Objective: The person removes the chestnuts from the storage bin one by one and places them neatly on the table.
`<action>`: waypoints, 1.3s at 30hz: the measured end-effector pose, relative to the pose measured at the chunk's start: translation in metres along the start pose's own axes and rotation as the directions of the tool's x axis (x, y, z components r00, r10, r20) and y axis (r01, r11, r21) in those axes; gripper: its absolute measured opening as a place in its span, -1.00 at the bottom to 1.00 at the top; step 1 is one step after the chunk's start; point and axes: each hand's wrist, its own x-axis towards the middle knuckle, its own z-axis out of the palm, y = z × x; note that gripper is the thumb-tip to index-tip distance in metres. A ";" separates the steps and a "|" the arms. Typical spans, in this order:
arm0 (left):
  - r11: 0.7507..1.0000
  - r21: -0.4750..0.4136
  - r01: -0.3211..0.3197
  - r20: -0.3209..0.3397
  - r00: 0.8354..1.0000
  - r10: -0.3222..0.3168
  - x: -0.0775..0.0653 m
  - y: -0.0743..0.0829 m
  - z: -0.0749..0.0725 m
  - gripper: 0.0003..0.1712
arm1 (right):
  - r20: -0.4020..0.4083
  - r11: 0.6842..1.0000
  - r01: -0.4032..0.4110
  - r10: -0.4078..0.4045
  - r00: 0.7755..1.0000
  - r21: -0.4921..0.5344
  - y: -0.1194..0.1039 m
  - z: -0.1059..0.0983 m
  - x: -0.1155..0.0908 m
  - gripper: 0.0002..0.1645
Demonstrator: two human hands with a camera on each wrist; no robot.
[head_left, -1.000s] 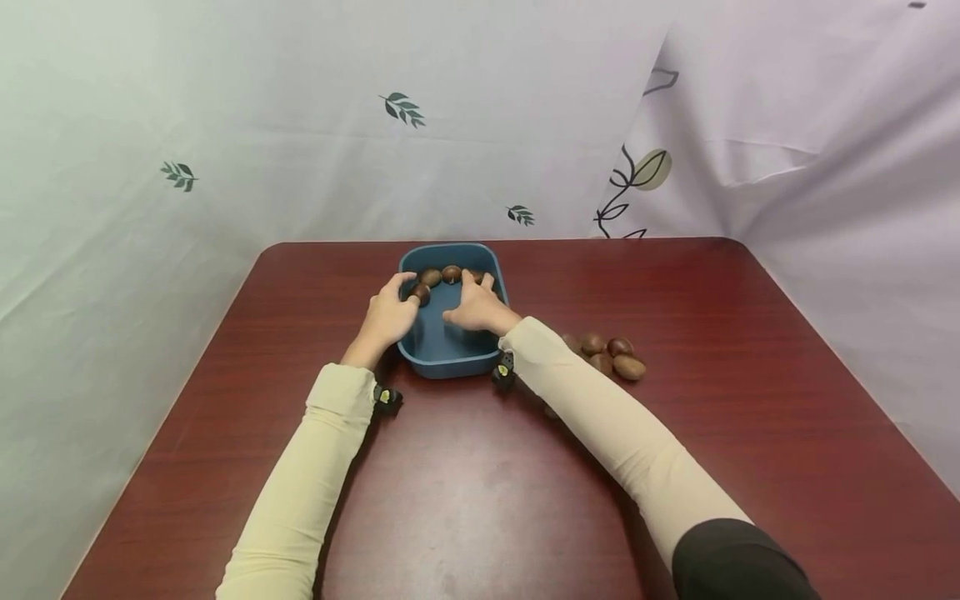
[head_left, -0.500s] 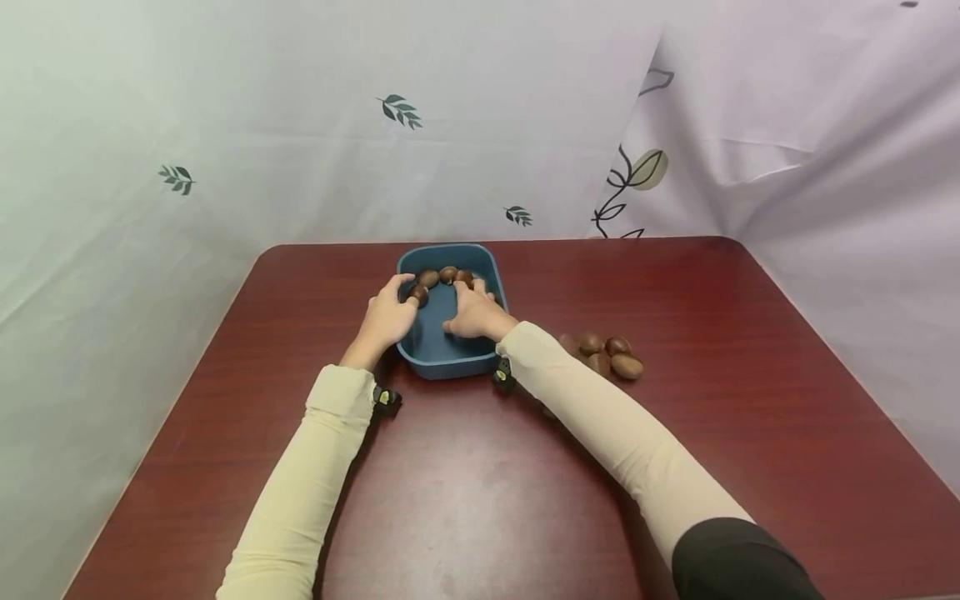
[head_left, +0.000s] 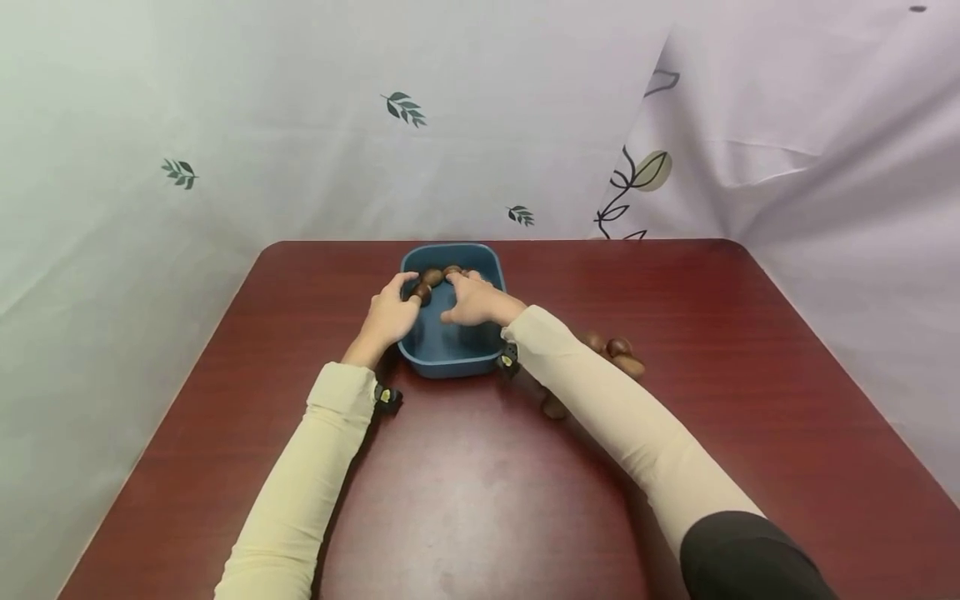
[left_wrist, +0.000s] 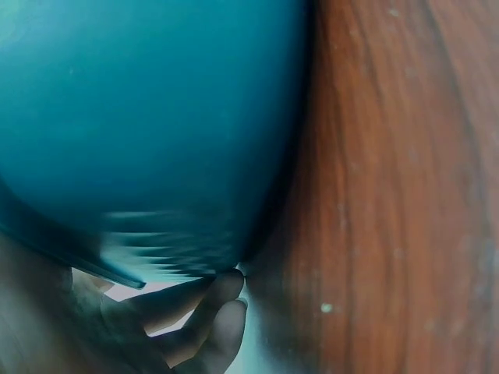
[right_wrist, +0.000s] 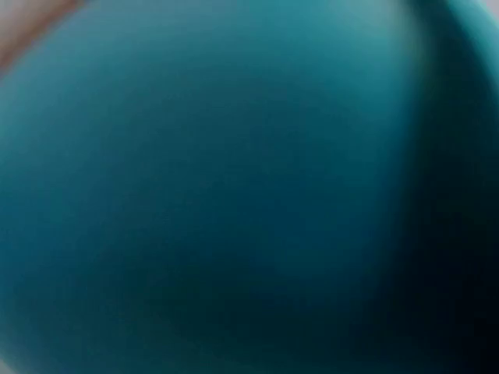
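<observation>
A blue plastic box (head_left: 450, 367) stands near the table's far edge, with several brown chestnuts (head_left: 432, 277) lined along its back and left inside walls. My left hand (head_left: 387, 318) grips the box's left wall, its thumb over the rim beside a chestnut. In the left wrist view its fingers (left_wrist: 224, 335) lie along the outer wall of the box (left_wrist: 156, 132). My right hand (head_left: 478, 302) reaches in over the right rim, fingers loosely spread, fingertips right at the chestnuts by the back wall. Only the blurred blue box (right_wrist: 203, 156) fills the right wrist view.
More chestnuts (head_left: 620, 347) lie in a group on the reddish-brown table (head_left: 450, 483) right of the box, partly hidden by the right sleeve (head_left: 600, 396). A separate chestnut (head_left: 554, 407) shows beneath that forearm. A pale leaf-patterned cloth (head_left: 300, 125) hangs behind the table.
My right hand has shifted slightly left along the back-wall chestnuts, covering more of them. Its forearm has moved a little, showing more of the chestnut beneath it. My left hand stays put.
</observation>
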 end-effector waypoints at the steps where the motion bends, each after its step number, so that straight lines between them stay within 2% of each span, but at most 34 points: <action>1: 1.000 0.000 0.005 0.005 1.000 -0.005 0.000 -0.001 0.000 -0.40 | -0.006 1.000 -0.001 0.001 1.000 -0.005 0.001 -0.001 0.002 -0.02; 6: 1.000 0.005 0.017 0.005 1.000 -0.017 -0.002 -0.002 0.001 -0.40 | -0.014 0.999 0.028 -0.028 1.000 0.014 0.010 -0.004 0.007 -0.06; 14: 0.999 0.037 -0.007 0.008 1.000 0.007 0.000 0.007 -0.003 -0.39 | 0.113 0.992 0.123 -0.122 0.986 -0.008 0.004 -0.028 -0.008 -0.03; 19: 0.999 0.045 0.004 0.009 1.000 -0.004 0.001 0.006 -0.004 -0.39 | 0.064 0.987 0.161 -0.162 0.985 0.021 -0.007 -0.041 -0.008 -0.08; 24: 0.999 0.037 0.017 0.012 1.000 -0.017 -0.001 0.004 0.000 -0.40 | 0.041 0.991 0.122 -0.124 0.991 0.053 -0.011 -0.038 0.005 -0.09; 30: 0.999 0.030 0.011 0.010 1.000 -0.011 -0.002 0.002 0.000 -0.40 | 0.029 0.997 0.045 -0.047 0.998 0.068 -0.012 -0.024 0.022 -0.10; 39: 1.000 0.021 0.011 0.021 1.000 -0.011 -0.001 0.002 -0.001 -0.39 | -0.017 0.997 -0.044 0.044 0.999 -0.059 -0.003 -0.009 0.033 -0.22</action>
